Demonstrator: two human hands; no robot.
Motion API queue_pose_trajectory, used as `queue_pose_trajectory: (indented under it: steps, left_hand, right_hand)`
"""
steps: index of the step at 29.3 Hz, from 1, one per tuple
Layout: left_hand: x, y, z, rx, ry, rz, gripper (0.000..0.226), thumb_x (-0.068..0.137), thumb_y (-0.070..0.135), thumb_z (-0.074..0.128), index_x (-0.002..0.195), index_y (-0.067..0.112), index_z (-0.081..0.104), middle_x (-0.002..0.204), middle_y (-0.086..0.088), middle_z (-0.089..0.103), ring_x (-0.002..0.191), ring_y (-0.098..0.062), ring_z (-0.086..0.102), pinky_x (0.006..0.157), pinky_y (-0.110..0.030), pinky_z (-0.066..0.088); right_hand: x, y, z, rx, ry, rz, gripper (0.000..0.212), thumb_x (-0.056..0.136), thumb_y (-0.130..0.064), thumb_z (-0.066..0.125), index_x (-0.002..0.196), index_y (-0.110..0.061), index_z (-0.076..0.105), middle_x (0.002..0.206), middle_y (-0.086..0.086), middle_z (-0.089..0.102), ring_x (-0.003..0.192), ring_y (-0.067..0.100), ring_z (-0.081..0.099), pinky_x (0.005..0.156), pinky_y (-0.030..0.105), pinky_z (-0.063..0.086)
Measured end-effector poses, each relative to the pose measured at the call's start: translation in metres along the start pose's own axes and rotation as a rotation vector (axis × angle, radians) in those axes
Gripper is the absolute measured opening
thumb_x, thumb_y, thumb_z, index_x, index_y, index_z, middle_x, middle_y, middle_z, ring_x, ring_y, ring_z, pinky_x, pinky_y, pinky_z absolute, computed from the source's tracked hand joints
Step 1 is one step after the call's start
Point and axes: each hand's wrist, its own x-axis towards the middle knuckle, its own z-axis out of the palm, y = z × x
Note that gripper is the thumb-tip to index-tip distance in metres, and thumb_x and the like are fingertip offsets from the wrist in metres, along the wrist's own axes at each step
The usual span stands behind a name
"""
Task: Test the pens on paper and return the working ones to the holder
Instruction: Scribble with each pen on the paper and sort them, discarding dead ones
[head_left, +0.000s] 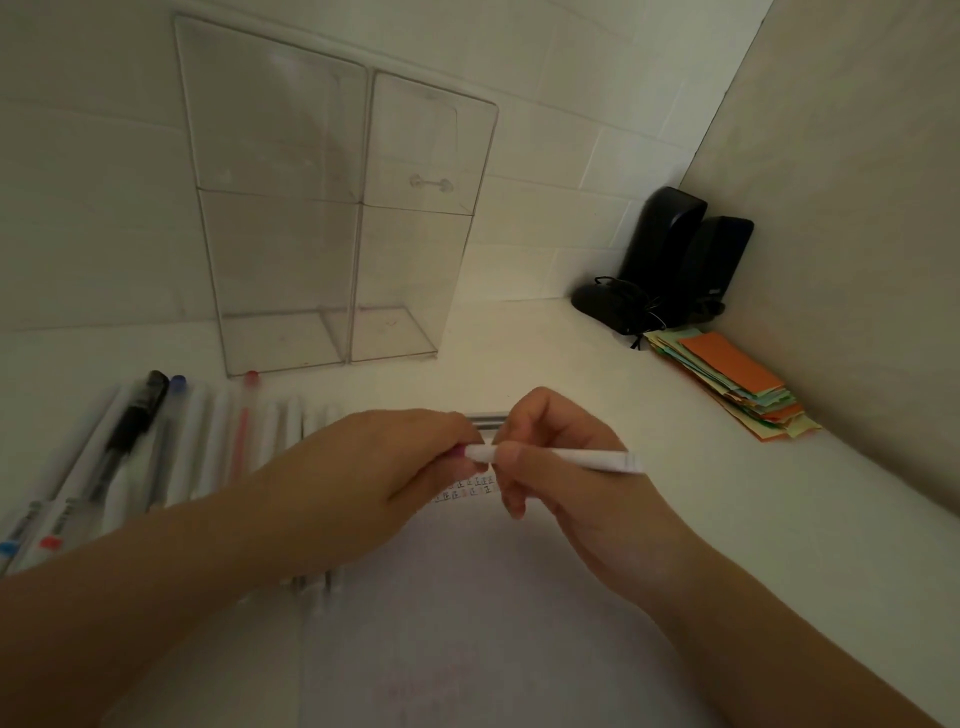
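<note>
Head view: white pen (571, 459) gripped between left hand (374, 467); right hand (561, 457).

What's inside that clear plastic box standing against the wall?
Nothing that I can see: the clear box looks empty on both sides, with only the tiled wall showing through. The pens lie outside on the desk in front of it.

Up and to the right of where the fingers meet, a pair of black speakers (685, 254) stands in the corner of the white desk (571, 364), a tangled black cable (618, 301) at their base. Just in front of them, still right of the grip, lies a loose stack of coloured paper slips (737, 389), orange on top. White tiled wall (545, 104) behind.
</note>
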Motion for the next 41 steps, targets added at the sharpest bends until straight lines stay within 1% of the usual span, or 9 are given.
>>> queue_pose_trajectory:
  steps: [6, 11, 14, 18, 21, 25, 32, 37, 41]
  left_hand:
    - [-0.003, 0.007, -0.007, 0.152, -0.037, 0.047, 0.037, 0.089, 0.057, 0.011, 0.086, 0.034, 0.040, 0.049, 0.014, 0.039, 0.040, -0.004, 0.034, 0.044, -0.013, 0.025]
    - [-0.002, 0.011, -0.002, -0.014, -0.044, -0.106, 0.035, 0.081, 0.066, 0.026, 0.102, 0.041, 0.037, 0.061, 0.008, 0.043, 0.057, -0.007, 0.043, 0.052, -0.019, 0.034]
    - [-0.004, 0.006, 0.000, -0.045, -0.109, -0.228, 0.028, 0.081, 0.054, 0.045, 0.102, 0.048, 0.027, 0.068, 0.007, 0.044, 0.067, -0.003, 0.045, 0.057, -0.017, 0.037]
    - [-0.003, -0.004, 0.002, -0.056, -0.193, -0.252, 0.028, 0.079, 0.049, 0.056, 0.095, 0.047, 0.033, 0.072, 0.010, 0.049, 0.071, 0.006, 0.047, 0.058, -0.015, 0.038]
    - [-0.001, -0.005, 0.002, -0.036, -0.256, -0.246, 0.024, 0.078, 0.050, 0.057, 0.092, 0.047, 0.038, 0.074, 0.012, 0.053, 0.073, 0.008, 0.047, 0.060, -0.014, 0.039]
    - [0.001, -0.006, 0.002, -0.019, -0.272, -0.238, 0.017, 0.077, 0.051, 0.056, 0.090, 0.046, 0.046, 0.077, 0.010, 0.053, 0.077, 0.010, 0.046, 0.062, -0.013, 0.039]
    - [0.002, -0.008, 0.005, -0.012, -0.257, -0.197, 0.012, 0.076, 0.053, 0.055, 0.084, 0.049, 0.047, 0.086, 0.012, 0.053, 0.080, 0.007, 0.046, 0.063, -0.014, 0.039]
    - [0.001, -0.010, 0.004, -0.037, -0.253, -0.166, 0.031, 0.064, 0.071, 0.041, 0.084, 0.049, 0.049, 0.106, 0.031, 0.040, 0.080, 0.005, 0.048, 0.064, -0.014, 0.040]
    - [0.002, -0.008, 0.004, -0.045, -0.268, -0.193, 0.015, 0.074, 0.054, 0.055, 0.087, 0.047, 0.050, 0.106, 0.032, 0.038, 0.078, 0.005, 0.048, 0.064, -0.013, 0.039]
  right_hand:
    - [-0.004, -0.002, 0.000, 0.007, -0.087, 0.021, 0.015, 0.078, -0.032, 0.058, 0.069, -0.021, 0.054, 0.063, -0.001, 0.058, 0.058, 0.013, 0.051, 0.057, 0.023, 0.043]
    - [0.003, -0.005, -0.022, 0.133, -0.112, 0.071, 0.012, 0.081, -0.025, 0.059, 0.084, -0.015, 0.065, 0.070, 0.010, 0.064, 0.060, 0.019, 0.056, 0.055, 0.026, 0.047]
    - [0.006, -0.004, -0.050, 0.135, 0.096, 0.058, 0.019, 0.077, -0.028, 0.063, 0.076, -0.009, 0.065, 0.063, 0.008, 0.062, 0.055, 0.017, 0.053, 0.051, 0.024, 0.045]
    - [0.005, 0.010, -0.069, -0.182, 0.331, 0.169, 0.024, 0.081, -0.025, 0.063, 0.066, -0.010, 0.052, 0.048, -0.002, 0.052, 0.043, 0.011, 0.040, 0.042, 0.019, 0.034]
    - [0.006, 0.017, -0.065, -0.320, 0.337, 0.204, 0.017, 0.080, -0.006, 0.063, 0.068, -0.007, 0.052, 0.048, -0.002, 0.054, 0.043, 0.011, 0.042, 0.042, 0.020, 0.036]
    - [0.011, 0.019, -0.059, -0.525, 0.429, 0.135, 0.015, 0.076, -0.004, 0.061, 0.067, 0.001, 0.050, 0.051, 0.004, 0.052, 0.039, 0.007, 0.041, 0.036, 0.018, 0.034]
    - [0.015, 0.023, -0.051, -0.527, 0.408, 0.160, 0.021, 0.076, 0.001, 0.055, 0.059, -0.005, 0.043, 0.053, 0.010, 0.047, 0.036, -0.001, 0.044, 0.038, 0.014, 0.029]
    - [0.016, 0.026, -0.054, -0.556, 0.422, 0.158, 0.026, 0.075, -0.001, 0.056, 0.056, -0.010, 0.040, 0.053, 0.010, 0.046, 0.037, 0.001, 0.037, 0.039, 0.016, 0.029]
    - [0.016, 0.027, -0.054, -0.561, 0.412, 0.152, 0.023, 0.075, -0.001, 0.056, 0.058, -0.008, 0.042, 0.056, 0.013, 0.048, 0.039, 0.003, 0.037, 0.039, 0.017, 0.029]
